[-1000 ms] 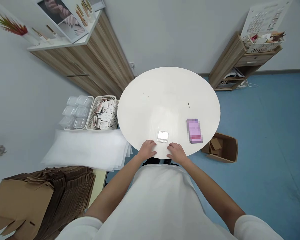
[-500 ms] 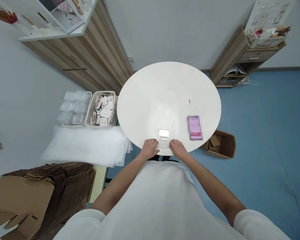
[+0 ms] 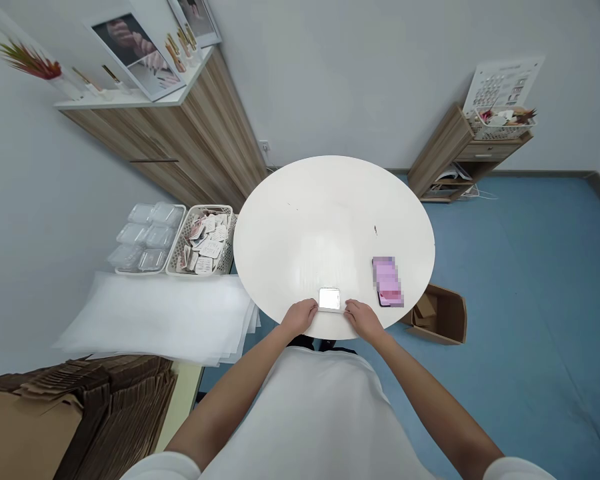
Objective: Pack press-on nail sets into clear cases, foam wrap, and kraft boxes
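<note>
A small clear plastic box (image 3: pixel 329 299) with a bright white face lies near the front edge of the white oval table (image 3: pixel 325 207). On its left side is my left hand (image 3: pixel 300 317), fingers curled and pressed together by the box's lower corner. My right hand (image 3: pixel 364 320) is closed in the same way at the right. A thin pale edge runs between the fingertips just below the box; whether it is a film or part of the box, I cannot make out. To the right lies a phone with a blurred pink-purple screen (image 3: pixel 387 283).
At the left stand a basket of printed cards (image 3: pixel 225 250), a tray of clear plastic boxes (image 3: pixel 145 233), white sheets (image 3: pixel 155 313) and stacked flat cardboard (image 3: pixel 125 407). An open cardboard box (image 3: pixel 447 313) sits on the floor at the right. Cabinets (image 3: pixel 220 140) line the wall.
The view has tilted up, so everything sits lower in the picture. My fingers have come closer in to the small box's sides, the right hand more curled.
</note>
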`<state>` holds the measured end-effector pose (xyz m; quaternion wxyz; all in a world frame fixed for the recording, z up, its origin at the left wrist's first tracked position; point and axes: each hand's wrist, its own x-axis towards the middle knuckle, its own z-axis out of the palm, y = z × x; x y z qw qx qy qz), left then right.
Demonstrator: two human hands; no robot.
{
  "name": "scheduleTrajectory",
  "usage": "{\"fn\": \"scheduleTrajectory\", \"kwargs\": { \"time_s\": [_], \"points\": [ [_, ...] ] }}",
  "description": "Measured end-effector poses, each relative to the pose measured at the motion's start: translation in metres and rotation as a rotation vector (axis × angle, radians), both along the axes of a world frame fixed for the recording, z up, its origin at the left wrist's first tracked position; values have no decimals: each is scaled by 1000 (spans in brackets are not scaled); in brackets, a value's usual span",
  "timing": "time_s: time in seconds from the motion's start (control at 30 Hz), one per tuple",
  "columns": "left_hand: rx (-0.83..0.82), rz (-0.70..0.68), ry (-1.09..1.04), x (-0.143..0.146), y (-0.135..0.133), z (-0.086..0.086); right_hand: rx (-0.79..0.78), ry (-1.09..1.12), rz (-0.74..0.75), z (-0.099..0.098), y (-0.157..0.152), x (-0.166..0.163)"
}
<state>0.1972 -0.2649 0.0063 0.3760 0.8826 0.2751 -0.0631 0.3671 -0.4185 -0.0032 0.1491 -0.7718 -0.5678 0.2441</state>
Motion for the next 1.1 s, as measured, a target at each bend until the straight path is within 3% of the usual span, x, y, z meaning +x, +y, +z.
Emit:
{"fn": "scheduleTrajectory", "kwargs": {
  "time_s": [0.13, 0.3, 0.43, 0.53, 0.63, 0.7, 0.77, 0.87, 1.0, 1.1],
  "points": [
    [-138, 119, -15, 7, 17, 0, -83, 77, -124, -1, 17, 12],
    [-187, 277, 53, 17, 31, -13, -144, 65, -233, -5, 37, 20],
    [-76, 361, 74, 22, 31, -20, -212, -6, -272, -6, 45, 19],
    [151, 389, -11, 23, 23, -13, -230, -62, -277, -7, 46, 16],
    [311, 215, -132, 22, 9, -3, -226, -90, -279, -9, 46, 14],
    [297, -22, -162, 21, -2, 1, -215, -107, -278, -11, 46, 13],
    [271, -164, -140, 21, -9, 0, -218, -115, -274, -13, 46, 13],
    [276, -154, -85, 22, -13, -8, -204, -106, -274, -13, 42, 13],
    [296, -163, -86, 24, -9, -15, -2, -246, -259, -6, 30, 8],
    [292, -168, -97, 24, -5, -15, 108, -269, -64, 0, 25, -1]
  ]
}}
